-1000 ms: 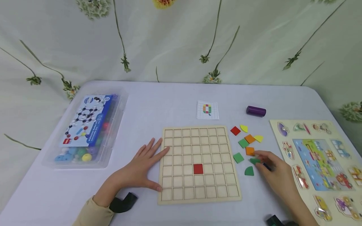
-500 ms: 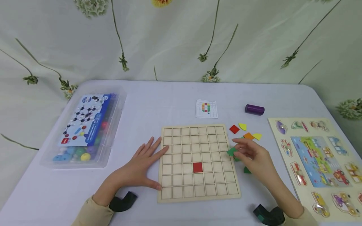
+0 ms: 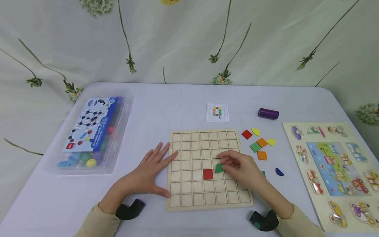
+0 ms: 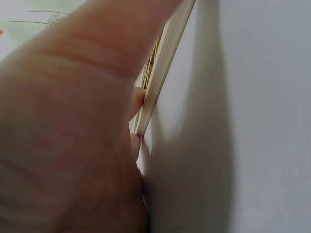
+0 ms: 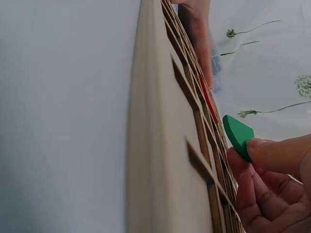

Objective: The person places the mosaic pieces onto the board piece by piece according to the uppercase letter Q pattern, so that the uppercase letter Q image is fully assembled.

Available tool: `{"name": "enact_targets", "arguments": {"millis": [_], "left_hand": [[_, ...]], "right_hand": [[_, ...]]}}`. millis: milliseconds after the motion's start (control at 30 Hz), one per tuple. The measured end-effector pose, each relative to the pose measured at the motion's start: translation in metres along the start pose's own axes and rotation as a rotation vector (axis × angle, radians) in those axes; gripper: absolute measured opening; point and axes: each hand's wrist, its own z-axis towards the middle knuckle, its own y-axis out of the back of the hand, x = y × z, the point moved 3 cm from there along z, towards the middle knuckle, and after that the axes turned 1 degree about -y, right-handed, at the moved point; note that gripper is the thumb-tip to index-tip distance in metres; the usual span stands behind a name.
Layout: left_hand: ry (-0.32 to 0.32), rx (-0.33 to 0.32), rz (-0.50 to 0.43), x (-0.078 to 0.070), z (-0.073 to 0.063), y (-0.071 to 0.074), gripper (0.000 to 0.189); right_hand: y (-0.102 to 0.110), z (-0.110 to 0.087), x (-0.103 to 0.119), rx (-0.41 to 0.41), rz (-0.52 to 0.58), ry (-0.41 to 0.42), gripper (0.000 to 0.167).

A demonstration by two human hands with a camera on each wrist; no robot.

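A wooden grid board (image 3: pixel 182 205) lies in the middle of the table, with one red square tile (image 3: pixel 208 174) set in a cell. My left hand (image 3: pixel 148 176) is spread flat along the board's left side, its index finger over the frame and its thumb at the lower edge. Between thumb and finger, my right hand (image 3: pixel 241 168) pinches a green quarter-circle tile (image 3: pixel 219 168) above the grid, just right of the red tile. Seen from the right wrist, the green tile (image 5: pixel 238 133) stands tilted, with its curved edge showing.
Right of the board lie loose tiles: red (image 3: pixel 247 134), orange (image 3: pixel 262 155), green (image 3: pixel 255 147), yellow (image 3: pixel 270 142) and a dark blue half-circle (image 3: pixel 279 171). Behind are a pattern card (image 3: pixel 217 112) and purple cylinder (image 3: pixel 268 114). A picture puzzle (image 3: pixel 299 177) and a plastic box (image 3: pixel 111 166) flank them.
My right hand has carried the green quarter-circle tile leftward from the loose tiles to over the grid, beside the red tile. My left hand stays at the board's left side.
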Motion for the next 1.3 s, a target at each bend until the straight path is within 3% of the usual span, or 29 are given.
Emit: {"name": "enact_targets", "arguments": {"millis": [400,1300], "left_hand": [[0.004,0.009,-0.006,-0.002,0.001,0.001,0.116],[-0.022,-0.023,0.0,-0.001,0.0,0.0,0.116]], "right_hand": [[-0.008,-0.002,0.003,0.057,-0.101,0.038,0.027],[-0.008,-0.004,0.003,-0.002,-0.074,0.045,0.019]]}}
